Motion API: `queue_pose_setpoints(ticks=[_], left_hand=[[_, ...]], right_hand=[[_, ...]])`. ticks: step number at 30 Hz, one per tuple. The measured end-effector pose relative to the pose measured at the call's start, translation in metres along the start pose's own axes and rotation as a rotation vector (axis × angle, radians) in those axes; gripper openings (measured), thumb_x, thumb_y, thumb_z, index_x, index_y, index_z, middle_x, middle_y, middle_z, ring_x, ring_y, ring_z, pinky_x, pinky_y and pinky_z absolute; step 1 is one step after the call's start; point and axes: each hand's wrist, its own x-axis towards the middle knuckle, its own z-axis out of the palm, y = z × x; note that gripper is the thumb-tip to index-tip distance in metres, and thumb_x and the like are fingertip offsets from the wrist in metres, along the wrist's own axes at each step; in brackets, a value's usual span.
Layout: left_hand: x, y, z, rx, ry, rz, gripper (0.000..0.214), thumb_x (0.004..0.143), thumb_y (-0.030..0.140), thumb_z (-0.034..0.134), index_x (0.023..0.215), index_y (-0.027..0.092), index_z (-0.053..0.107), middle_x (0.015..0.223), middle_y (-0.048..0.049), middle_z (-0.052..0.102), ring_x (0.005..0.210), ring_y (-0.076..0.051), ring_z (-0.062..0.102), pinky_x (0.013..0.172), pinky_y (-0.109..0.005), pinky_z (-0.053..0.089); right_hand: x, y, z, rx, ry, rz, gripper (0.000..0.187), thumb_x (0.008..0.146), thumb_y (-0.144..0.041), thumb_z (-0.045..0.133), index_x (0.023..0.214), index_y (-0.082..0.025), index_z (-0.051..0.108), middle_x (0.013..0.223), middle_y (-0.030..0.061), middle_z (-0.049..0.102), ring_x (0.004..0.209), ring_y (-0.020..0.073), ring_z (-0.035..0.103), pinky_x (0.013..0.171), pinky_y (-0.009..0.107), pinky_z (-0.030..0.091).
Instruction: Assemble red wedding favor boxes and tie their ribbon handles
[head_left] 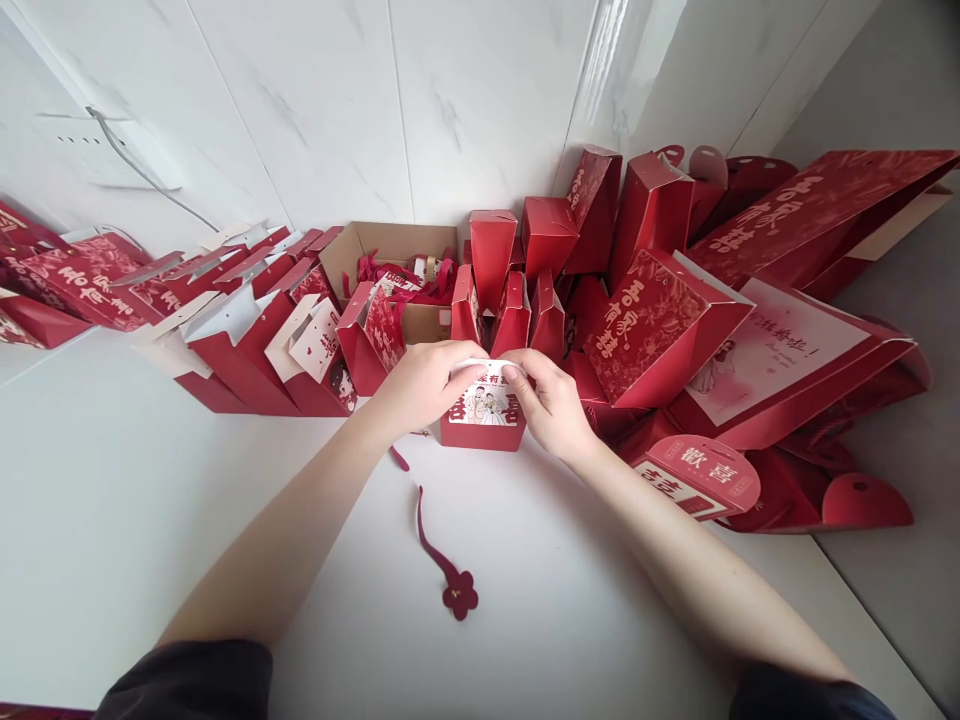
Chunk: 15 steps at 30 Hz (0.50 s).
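Observation:
A small red gift box [482,418] with a cartoon couple printed on its white front stands on the white table [150,520] in front of me. My left hand [421,383] pinches its top flap from the left, fingers closed. From the right, my right hand [551,402] pinches the same top edge. A dark red felt ribbon with a flower end [447,566] lies on the table just in front of the box.
Several folded red boxes [247,340] lie in a row to the left. An open cardboard carton [390,265] of ribbons sits at the wall. More red boxes and large red bags [780,330] pile up on the right. A flat red tag box [701,478] lies near my right wrist.

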Motion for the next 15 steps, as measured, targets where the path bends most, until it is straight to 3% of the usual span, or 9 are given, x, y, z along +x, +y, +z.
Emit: queue_pose_setpoints(ticks=[2, 5, 7, 8, 11, 13, 15], left_hand=[[0.0, -0.001, -0.001, 0.002, 0.003, 0.004, 0.026, 0.097, 0.031, 0.045, 0.098, 0.02, 0.068, 0.094, -0.0012, 0.072, 0.081, -0.015, 0.063, 0.073, -0.027, 0.043], [0.0, -0.001, -0.002, 0.019, 0.002, -0.027, 0.027, 0.097, 0.033, 0.045, 0.1, 0.021, 0.068, 0.091, -0.0011, 0.072, 0.074, -0.015, 0.061, 0.068, -0.026, 0.042], [0.0, 0.0, -0.001, 0.024, -0.004, -0.036, 0.028, 0.098, 0.035, 0.044, 0.1, 0.02, 0.068, 0.089, -0.0015, 0.071, 0.073, -0.015, 0.06, 0.067, -0.026, 0.041], [0.0, 0.0, 0.0, 0.025, -0.003, -0.031, 0.028, 0.098, 0.034, 0.043, 0.098, 0.02, 0.067, 0.089, -0.0017, 0.07, 0.074, -0.015, 0.06, 0.067, -0.026, 0.041], [0.0, 0.001, 0.001, 0.016, 0.0, -0.006, 0.024, 0.098, 0.03, 0.041, 0.093, 0.019, 0.062, 0.088, -0.002, 0.068, 0.077, -0.015, 0.059, 0.069, -0.027, 0.041], [0.0, 0.001, 0.001, 0.001, -0.026, -0.014, 0.021, 0.099, 0.026, 0.039, 0.092, 0.019, 0.058, 0.087, -0.0019, 0.065, 0.075, -0.015, 0.057, 0.069, -0.027, 0.04], [-0.001, 0.002, -0.001, -0.021, -0.078, -0.03, 0.019, 0.099, 0.024, 0.037, 0.094, 0.019, 0.055, 0.088, -0.002, 0.064, 0.075, -0.015, 0.057, 0.067, -0.027, 0.038]], right_hand=[[-0.002, -0.001, -0.001, -0.042, 0.028, -0.034, 0.029, 0.102, -0.036, 0.035, 0.11, -0.024, 0.06, 0.108, 0.0072, 0.067, 0.104, 0.0213, 0.062, 0.09, 0.034, 0.048], [-0.008, -0.007, -0.004, -0.208, 0.225, -0.178, 0.028, 0.098, -0.03, 0.045, 0.123, -0.024, 0.057, 0.129, 0.0119, 0.059, 0.124, 0.0266, 0.053, 0.102, 0.043, 0.042], [-0.014, -0.015, -0.004, -0.3, 0.202, -0.337, 0.029, 0.096, -0.025, 0.047, 0.122, -0.027, 0.058, 0.13, 0.0116, 0.06, 0.124, 0.0282, 0.053, 0.102, 0.047, 0.041], [-0.017, -0.02, -0.002, -0.323, 0.087, -0.417, 0.028, 0.096, -0.022, 0.045, 0.118, -0.028, 0.06, 0.123, 0.0107, 0.063, 0.117, 0.0276, 0.057, 0.098, 0.046, 0.043], [-0.029, -0.037, 0.006, -0.344, -0.463, -0.545, 0.029, 0.096, -0.013, 0.039, 0.106, -0.023, 0.065, 0.099, 0.009, 0.07, 0.09, 0.0228, 0.064, 0.079, 0.037, 0.047], [-0.039, -0.049, 0.013, -0.305, -0.781, -0.51, 0.025, 0.094, -0.011, 0.042, 0.1, -0.02, 0.064, 0.089, 0.0068, 0.07, 0.075, 0.0186, 0.063, 0.066, 0.031, 0.045], [-0.051, -0.059, 0.02, -0.229, -0.973, -0.363, 0.014, 0.095, -0.019, 0.049, 0.096, -0.02, 0.063, 0.08, 0.0035, 0.07, 0.065, 0.016, 0.061, 0.057, 0.027, 0.04]])
